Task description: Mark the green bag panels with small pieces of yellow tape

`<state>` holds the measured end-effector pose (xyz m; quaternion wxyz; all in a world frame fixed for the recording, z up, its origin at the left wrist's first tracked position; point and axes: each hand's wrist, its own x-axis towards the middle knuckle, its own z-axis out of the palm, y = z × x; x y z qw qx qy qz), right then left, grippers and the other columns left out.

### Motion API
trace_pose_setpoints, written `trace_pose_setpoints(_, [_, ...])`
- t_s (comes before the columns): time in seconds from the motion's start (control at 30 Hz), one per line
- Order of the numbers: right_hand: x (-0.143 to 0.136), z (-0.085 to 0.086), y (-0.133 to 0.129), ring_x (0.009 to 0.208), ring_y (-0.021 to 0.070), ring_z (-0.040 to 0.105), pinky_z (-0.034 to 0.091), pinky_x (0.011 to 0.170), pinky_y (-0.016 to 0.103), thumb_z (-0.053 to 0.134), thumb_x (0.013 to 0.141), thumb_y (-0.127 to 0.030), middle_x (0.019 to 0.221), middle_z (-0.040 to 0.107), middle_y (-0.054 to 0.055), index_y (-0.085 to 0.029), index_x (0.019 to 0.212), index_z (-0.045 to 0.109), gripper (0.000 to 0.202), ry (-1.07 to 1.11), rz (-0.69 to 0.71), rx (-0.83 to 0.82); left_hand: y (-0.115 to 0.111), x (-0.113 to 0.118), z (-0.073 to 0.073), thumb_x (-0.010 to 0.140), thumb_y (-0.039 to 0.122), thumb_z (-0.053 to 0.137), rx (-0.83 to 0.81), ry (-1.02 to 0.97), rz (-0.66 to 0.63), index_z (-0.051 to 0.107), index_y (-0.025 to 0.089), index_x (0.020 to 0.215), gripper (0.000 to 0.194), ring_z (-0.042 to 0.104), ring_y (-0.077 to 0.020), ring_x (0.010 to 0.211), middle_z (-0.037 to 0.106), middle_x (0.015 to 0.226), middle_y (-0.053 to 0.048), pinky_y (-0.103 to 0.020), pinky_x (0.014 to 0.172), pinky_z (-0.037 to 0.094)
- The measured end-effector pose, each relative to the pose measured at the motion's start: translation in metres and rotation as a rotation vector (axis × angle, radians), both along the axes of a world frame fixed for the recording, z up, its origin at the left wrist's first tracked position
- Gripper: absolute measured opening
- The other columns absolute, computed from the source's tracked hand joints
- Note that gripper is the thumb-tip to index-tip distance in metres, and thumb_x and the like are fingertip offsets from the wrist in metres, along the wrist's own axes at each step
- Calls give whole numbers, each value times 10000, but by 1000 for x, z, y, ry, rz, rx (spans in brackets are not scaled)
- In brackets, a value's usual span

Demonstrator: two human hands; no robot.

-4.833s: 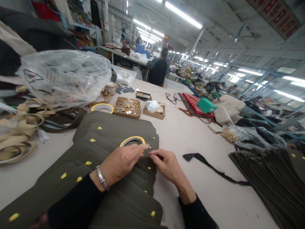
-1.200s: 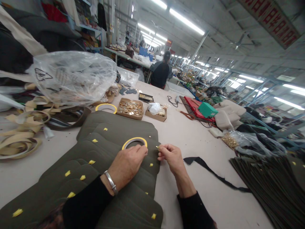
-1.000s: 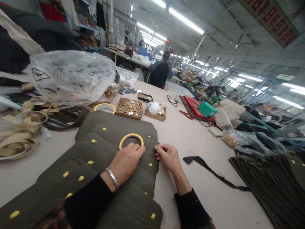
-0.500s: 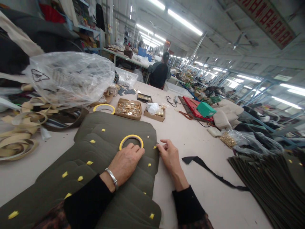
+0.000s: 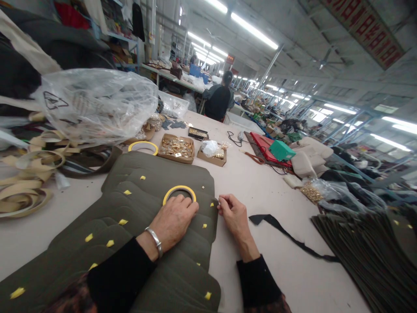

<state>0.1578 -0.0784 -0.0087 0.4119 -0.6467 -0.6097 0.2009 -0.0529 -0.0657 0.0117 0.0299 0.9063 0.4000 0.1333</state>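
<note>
Where tape (image 5: 179, 188) lies: left hand (image 5: 175, 221) curled, hold unclear
Right hand (image 5: 232, 216): fingers curled, pinch unclear
Cloth (image 5: 106, 211) under tape: best held flat

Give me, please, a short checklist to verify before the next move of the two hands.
1. Left hand at the tape roll: ok, its fingers lie over the near side.
2. Tape roll flat on the green cloth: ok.
3. Nearest yellow piece on the cloth, apart from the right hand: ok.
4. Right fingertips holding nothing: cannot tell, too small to see.
5. Shiny stud covered by yellow: not ok, it shows bare.
</note>
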Motion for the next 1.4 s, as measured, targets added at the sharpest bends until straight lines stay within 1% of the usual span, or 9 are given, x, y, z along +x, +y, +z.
trace_pose_setpoints(0.2, [-6,2,-4,751,172,646,480,739,282,550,849,-197,821,714,50,-186,833,703,154,-263,154,61,1,-1,0,950,191,370,-18,-5,-13,591,184,911,224,501,-220,825,607,879,-74,-352,730,399])
trace_pose_setpoints(0.3, [-12,0,1,752,183,657,477,745,294,545,842,-183,818,729,56,-191,824,716,172,-327,111,8,2,-1,1,947,201,381,-12,-17,-20,585,184,900,211,505,-222,828,605,872,-72,-357,742,402])
trace_pose_setpoints(0.57, [-13,1,12,661,183,654,457,637,271,564,815,-193,738,734,41,-209,743,705,159,-310,48,-126,-1,-4,8,934,177,392,-90,-55,-156,547,186,856,174,520,-189,789,604,853,-40,-315,709,413])
trace_pose_setpoints(0.77, [-18,-8,8,743,180,616,448,712,271,486,863,-178,783,678,55,-193,824,648,167,-416,15,-14,-4,-7,8,929,164,397,-167,-82,-186,552,194,871,167,571,-182,794,613,853,-30,-301,709,463])
trace_pose_setpoints(0.9, [-16,-2,2,817,178,623,470,775,286,509,873,-221,895,691,56,-193,953,661,173,-203,30,62,-4,-12,2,961,205,368,-164,-277,-175,552,207,1070,214,631,-162,872,655,972,-38,-283,790,516])
trace_pose_setpoints(1.0, [-18,11,-7,779,164,636,495,729,268,524,878,-254,885,705,44,-188,962,679,188,69,119,68,-2,-13,-1,956,199,388,-129,-385,-195,419,230,1325,372,629,-155,1054,640,1204,-57,-287,930,505])
trace_pose_setpoints(1.07, [-22,19,-14,703,148,626,494,664,250,542,866,-249,829,704,26,-194,928,697,175,128,249,43,-1,-13,-2,942,188,413,-113,-410,-187,325,221,1404,471,607,-162,1130,605,1288,-77,-291,970,495])
trace_pose_setpoints(1.2, [-32,29,-23,708,147,615,488,696,264,563,833,-182,810,689,30,-197,941,692,169,-30,414,141,0,-13,-1,915,174,455,-96,-418,-134,328,178,1383,484,636,-179,1093,625,1260,-108,-290,924,528])
trace_pose_setpoints(1.4, [-39,27,-23,684,147,603,468,675,262,514,853,-150,750,675,36,-192,858,661,153,-228,421,288,-3,-12,2,922,142,449,-129,-401,-164,379,174,1288,374,654,-165,1020,667,1140,-78,-262,842,531])
